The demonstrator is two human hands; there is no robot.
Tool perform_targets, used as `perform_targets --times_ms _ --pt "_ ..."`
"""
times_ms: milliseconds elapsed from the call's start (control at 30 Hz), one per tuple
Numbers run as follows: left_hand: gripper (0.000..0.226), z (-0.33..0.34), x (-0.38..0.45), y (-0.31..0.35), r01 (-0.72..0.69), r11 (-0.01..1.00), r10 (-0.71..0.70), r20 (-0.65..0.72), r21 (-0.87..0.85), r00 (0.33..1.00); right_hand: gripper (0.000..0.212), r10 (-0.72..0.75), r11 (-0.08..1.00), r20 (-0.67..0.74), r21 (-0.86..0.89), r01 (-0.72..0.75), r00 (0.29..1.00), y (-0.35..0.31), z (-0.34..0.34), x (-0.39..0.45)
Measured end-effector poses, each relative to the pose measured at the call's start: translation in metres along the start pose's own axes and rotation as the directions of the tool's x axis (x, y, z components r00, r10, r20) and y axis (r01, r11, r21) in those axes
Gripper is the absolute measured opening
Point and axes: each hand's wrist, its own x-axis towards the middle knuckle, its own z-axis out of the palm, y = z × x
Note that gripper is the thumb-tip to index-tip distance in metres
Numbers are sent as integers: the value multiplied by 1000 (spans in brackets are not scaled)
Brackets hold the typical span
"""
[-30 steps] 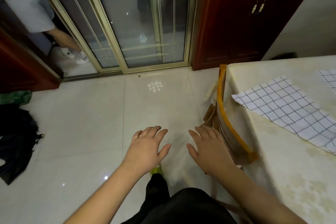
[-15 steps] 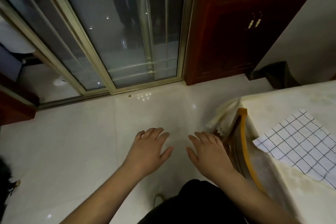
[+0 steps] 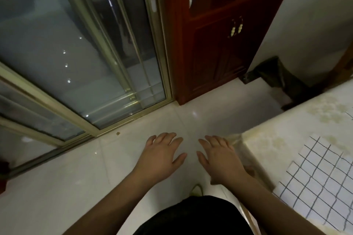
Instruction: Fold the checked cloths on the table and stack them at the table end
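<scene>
I see my left hand (image 3: 162,156) and right hand (image 3: 219,157) held out palm-down over the tiled floor (image 3: 76,173), fingers spread, holding nothing. The checked cloth (image 3: 322,183) lies flat on the table (image 3: 282,135) right of my right hand. Beyond stand a glass sliding door (image 3: 80,59), a wooden cabinet (image 3: 219,44) and a dark bag (image 3: 277,74).

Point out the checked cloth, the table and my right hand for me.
checked cloth (image 3: 317,181): head view, on its white middle, between grid lines.
table (image 3: 271,139): head view, on the bare cream top near the corner.
right hand (image 3: 219,156): head view, on the back of the hand.
</scene>
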Motion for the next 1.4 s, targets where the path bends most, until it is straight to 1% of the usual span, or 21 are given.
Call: perform_targets --times_ms 133,200,300,367,500,567,700,800,933,1000,1067,1133,1233,1267,1400 --pt "58 -13 53 -6 -69 996 69 0 61 998 58 57 998 -5 16 -57 998 19 -17 39" --pt "62 -19 76 -8 -97 994 97 -5 57 995 58 91 995 -9 46 -90 996 24 -26 53" --pt "77 -30 116 -13 -164 986 160 82 42 984 59 138 989 -28 65 -136 990 33 -37 76" --pt "81 -35 141 -17 -227 973 223 92 38 971 60 191 979 -28 76 -188 981 39 -42 93" --pt "79 -43 203 -34 -327 945 325 58 27 944 59 299 953 -56 67 -296 953 48 -53 131" --pt "75 -47 233 -45 -385 922 383 51 35 922 58 366 928 -52 97 -360 929 55 -59 151" --pt "73 -60 281 -61 -471 882 469 58 14 881 58 517 850 -48 147 -506 855 60 -74 179" --pt "73 -66 315 -66 -548 836 546 74 8 835 63 594 799 -66 167 -578 802 59 -83 193" --pt "72 -69 353 -56 -634 773 632 94 -11 769 57 675 732 -66 184 -656 735 66 -86 203" --pt "72 -70 369 -44 -673 740 670 114 -20 733 57 705 705 -68 182 -686 706 72 -85 202" --pt "70 -69 384 -28 -722 692 716 132 -5 685 61 753 656 -94 198 -729 652 78 -90 199" --pt "64 -68 399 -9 -769 640 760 143 6 634 59 797 603 -141 238 -762 587 89 -90 193" --pt "58 -63 416 26 -821 571 805 180 26 566 52 860 509 -107 260 -821 499 105 -93 185" --pt "57 -61 422 38 -838 545 820 195 26 539 51 871 491 -118 269 -829 477 112 -93 182" --pt "62 -48 448 90 -897 441 858 281 30 431 50 924 381 -99 332 -863 369 153 -92 170"
